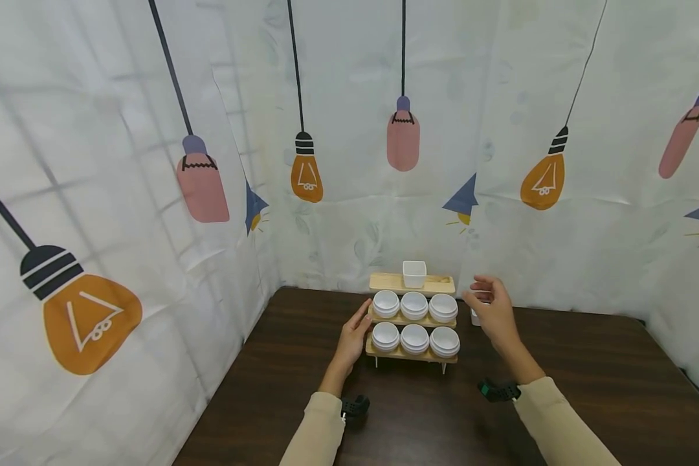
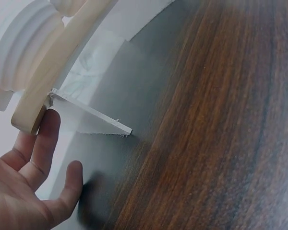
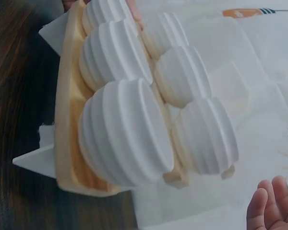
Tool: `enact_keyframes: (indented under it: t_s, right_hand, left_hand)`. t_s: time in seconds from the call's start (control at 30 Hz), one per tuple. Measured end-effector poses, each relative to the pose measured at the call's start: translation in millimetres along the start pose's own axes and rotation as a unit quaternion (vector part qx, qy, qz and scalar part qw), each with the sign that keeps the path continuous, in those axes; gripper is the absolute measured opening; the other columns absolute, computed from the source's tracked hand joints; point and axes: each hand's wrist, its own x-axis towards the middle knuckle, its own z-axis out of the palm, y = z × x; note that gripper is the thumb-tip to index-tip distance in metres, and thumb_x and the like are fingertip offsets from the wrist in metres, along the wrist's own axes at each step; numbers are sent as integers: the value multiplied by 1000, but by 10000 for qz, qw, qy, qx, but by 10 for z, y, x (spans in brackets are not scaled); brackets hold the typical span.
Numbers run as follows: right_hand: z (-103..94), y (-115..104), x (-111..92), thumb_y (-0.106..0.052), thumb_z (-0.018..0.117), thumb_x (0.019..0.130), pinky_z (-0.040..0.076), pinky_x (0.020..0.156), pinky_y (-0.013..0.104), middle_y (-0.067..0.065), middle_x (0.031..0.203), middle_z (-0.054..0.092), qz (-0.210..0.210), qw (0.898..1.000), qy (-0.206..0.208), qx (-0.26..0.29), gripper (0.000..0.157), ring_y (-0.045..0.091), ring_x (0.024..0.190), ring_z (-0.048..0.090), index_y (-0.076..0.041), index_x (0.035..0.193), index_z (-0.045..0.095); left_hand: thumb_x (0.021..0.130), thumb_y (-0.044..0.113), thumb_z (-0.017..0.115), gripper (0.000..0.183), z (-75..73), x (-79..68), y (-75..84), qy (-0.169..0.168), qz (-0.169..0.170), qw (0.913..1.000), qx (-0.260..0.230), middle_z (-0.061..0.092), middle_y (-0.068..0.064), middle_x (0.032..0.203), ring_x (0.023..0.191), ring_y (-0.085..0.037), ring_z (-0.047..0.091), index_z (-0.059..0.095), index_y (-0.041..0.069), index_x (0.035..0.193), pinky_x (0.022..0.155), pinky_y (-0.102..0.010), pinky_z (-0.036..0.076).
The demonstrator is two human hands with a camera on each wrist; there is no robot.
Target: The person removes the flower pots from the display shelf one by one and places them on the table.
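A three-tier wooden stand (image 1: 419,356) on white legs carries round white ribbed cups (image 1: 414,338) on its middle and lower tiers, three on each. On its top tier sits a square white cup (image 1: 414,274). My left hand (image 1: 351,342) is at the stand's left side; in the left wrist view its fingertips touch the end of a wooden board (image 2: 62,62). To the right of the stand, my right hand (image 1: 494,312) hovers by another white cup (image 1: 476,317), partly hidden behind it. The right wrist view shows loosely bent fingers (image 3: 273,203) with nothing visible between them.
The stand is on a dark wooden table (image 1: 588,375), near its back edge. Behind and to the sides hangs a pale curtain (image 1: 349,213) printed with lamps and bulbs. Dark bands (image 1: 499,391) circle both wrists.
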Motion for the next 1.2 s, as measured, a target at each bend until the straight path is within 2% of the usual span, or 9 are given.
enact_keyframes:
  t_s: [0.17, 0.37, 0.5, 0.67, 0.77, 0.93, 1.0, 1.1, 1.2]
  right_hand:
    - [80, -101, 39, -17, 69, 98, 46, 79, 15, 17, 133, 53, -4, 9997, -215, 123, 54, 9, 101, 51, -3, 145, 46]
    - [204, -209, 129, -28, 70, 98, 46, 81, 22, 19, 137, 51, -7, 9983, -566, -121, 58, 21, 111, 51, -6, 146, 45]
    - [283, -270, 185, -26, 70, 98, 47, 86, 29, 20, 138, 51, 5, 9972, -721, -174, 57, 28, 115, 51, -6, 145, 45]
    - [386, -316, 228, -27, 72, 97, 45, 92, 35, 21, 137, 51, 22, 9965, -833, -69, 59, 31, 117, 50, -5, 144, 46]
    - [453, -323, 245, -29, 73, 96, 45, 94, 37, 20, 137, 51, 51, 9953, -965, -2, 61, 30, 117, 50, -6, 145, 45]
    - [538, -332, 264, -29, 73, 96, 47, 97, 41, 18, 137, 50, 91, 9943, -1058, -40, 61, 31, 118, 52, -8, 146, 44]
    - [556, -334, 280, -30, 73, 96, 47, 98, 43, 19, 137, 50, 137, 9943, -1053, -94, 62, 32, 119, 52, -9, 146, 44]
    - [572, -331, 316, -31, 72, 96, 46, 100, 47, 21, 140, 48, 249, 9935, -1100, -158, 64, 34, 122, 51, -9, 148, 42]
    - [591, -314, 368, -32, 72, 96, 45, 102, 48, 21, 142, 46, 396, 9922, -1168, -208, 68, 36, 126, 50, -8, 150, 39]
  left_hand:
    - [109, 21, 49, 47, -2, -12, 13, 26, 53, 10000, 68, 67, -14, 119, 95, -10, 56, 45, 14, 156, 90, -35, 48]
    - [110, 19, 49, 47, -11, 17, 13, 57, 22, 9999, 88, 67, -15, 121, 98, -12, 56, 45, 13, 156, 91, -30, 46]
    - [110, 19, 48, 47, 6, 112, -134, 91, 31, 9999, 79, 67, -15, 121, 99, -13, 56, 45, 15, 156, 91, -32, 46]
    - [110, 27, 49, 47, 30, 194, -318, 192, 50, 9998, 53, 67, -13, 122, 99, -13, 56, 46, 23, 156, 90, -31, 45]
    - [109, 32, 50, 47, 24, 187, -355, 245, 48, 9996, 124, 66, -10, 131, 104, -13, 58, 46, 26, 156, 93, -33, 46]
    - [109, 37, 49, 49, 5, 165, -376, 183, 81, 9997, 168, 56, -5, 151, 121, -21, 58, 45, 30, 156, 108, -46, 44]
    - [109, 36, 49, 49, 7, 163, -374, 134, 135, 9996, 185, 54, -6, 153, 124, -24, 57, 43, 28, 157, 110, -50, 42]
    - [110, 32, 48, 49, 18, 169, -353, 93, 93, 9998, 133, 51, -7, 156, 126, -27, 56, 42, 26, 158, 111, -51, 41]
    - [110, 30, 48, 48, 28, 168, -331, 64, 59, 9999, 97, 54, -9, 152, 121, -23, 57, 42, 26, 157, 106, -45, 46]
